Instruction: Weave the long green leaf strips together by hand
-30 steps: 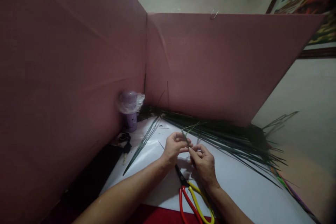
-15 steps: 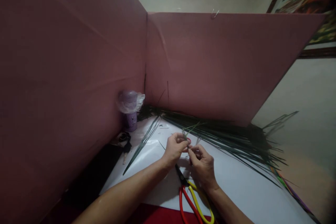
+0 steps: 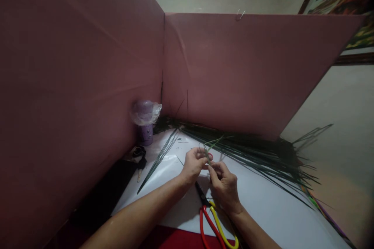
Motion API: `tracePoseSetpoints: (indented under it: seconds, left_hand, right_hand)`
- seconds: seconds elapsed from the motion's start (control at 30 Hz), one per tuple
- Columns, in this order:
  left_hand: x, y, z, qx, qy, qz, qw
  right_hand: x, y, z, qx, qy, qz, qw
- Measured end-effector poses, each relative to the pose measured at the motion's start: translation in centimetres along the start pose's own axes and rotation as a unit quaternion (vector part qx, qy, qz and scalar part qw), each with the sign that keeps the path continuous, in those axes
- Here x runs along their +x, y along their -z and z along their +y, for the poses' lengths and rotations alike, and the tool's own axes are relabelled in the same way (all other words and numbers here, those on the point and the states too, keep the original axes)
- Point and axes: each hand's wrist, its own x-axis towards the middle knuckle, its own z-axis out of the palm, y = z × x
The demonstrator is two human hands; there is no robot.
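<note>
Head view: pink boards (image 3: 87,66) wall in the left and back. The white sheet (image 3: 263,202) lies bare to the right of the hands, with leaves (image 3: 248,149) piled along the back board. Scissors (image 3: 214,221) lie just below the wrists. The left hand (image 3: 193,165) and right hand (image 3: 223,184) meet above the sheet, fingertips of both pinched on a thin leaf strip (image 3: 208,151) that rises from between them.

The leaf strip (image 3: 208,151) in my grip is pale green. Below it my scissors (image 3: 214,221) have one red handle and one yellow. The leaf pile (image 3: 257,151) is dark green, the counter (image 3: 277,210) white, the cup (image 3: 145,132) purple, the partition (image 3: 233,70) dusty pink.
</note>
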Motion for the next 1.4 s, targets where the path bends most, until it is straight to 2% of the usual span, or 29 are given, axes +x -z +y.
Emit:
tracePoseSetpoints:
  seconds: [0.47,1.4]
  left_hand:
    - [0.52,0.79,-0.08,-0.010,0.019,-0.036,0.999]
    - [0.34,0.52,0.82,-0.060,0.037,-0.007,0.997]
  right_hand:
    - [-0.24,-0.21,0.16,0.054,-0.032,-0.006,0.998]
    - [-0.70,-0.42,-0.79,0.042,0.000,-0.028,0.999]
